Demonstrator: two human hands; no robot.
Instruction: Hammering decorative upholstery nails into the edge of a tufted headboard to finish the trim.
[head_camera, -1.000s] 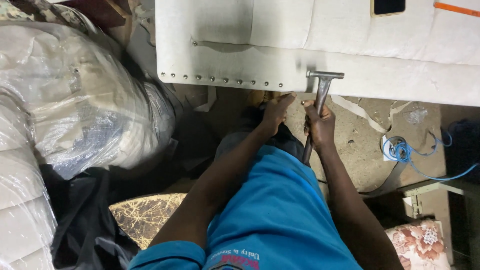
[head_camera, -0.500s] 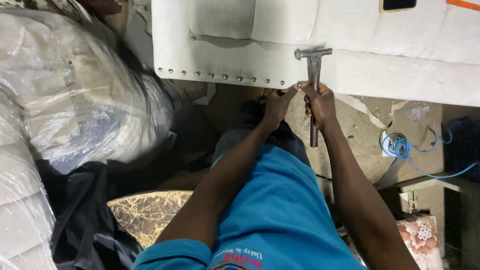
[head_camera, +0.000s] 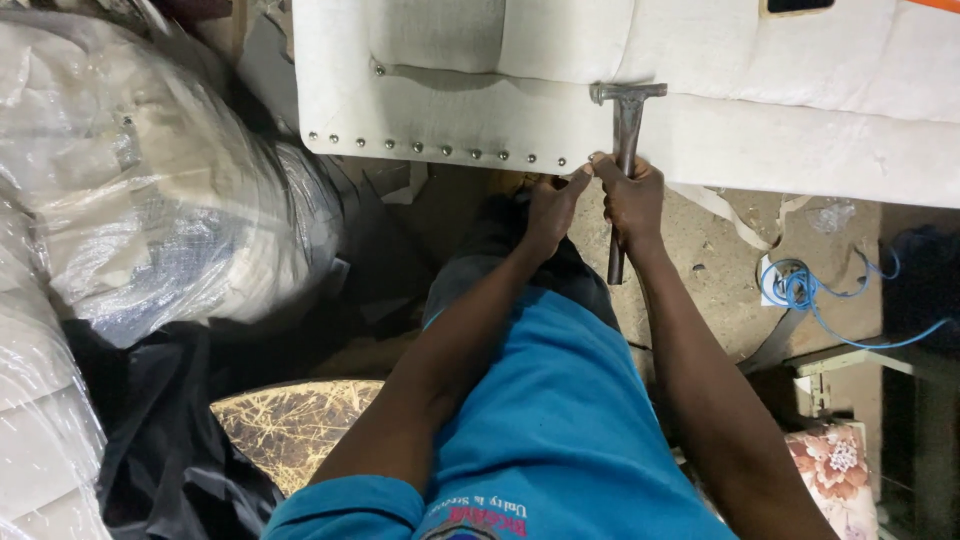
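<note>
Right hand (head_camera: 632, 200) grips the handle of a grey metal hammer (head_camera: 626, 130), its head lying over the white upholstered fabric panel (head_camera: 700, 60). Left hand (head_camera: 550, 205) has its fingertips at the panel's lower edge, at the right end of a row of round silver metal studs (head_camera: 440, 150). Plastic-wrapped white bundle (head_camera: 130, 180) at left, blue coiled cord (head_camera: 800, 290) on the floor at right.

The hammer (head_camera: 625, 150) lies on the padded panel (head_camera: 780, 110), right of the row of nails (head_camera: 440, 150). Big wrapped bundles (head_camera: 150, 200) sit left. A cord (head_camera: 810, 295) lies on the floor (head_camera: 710, 260), right.
</note>
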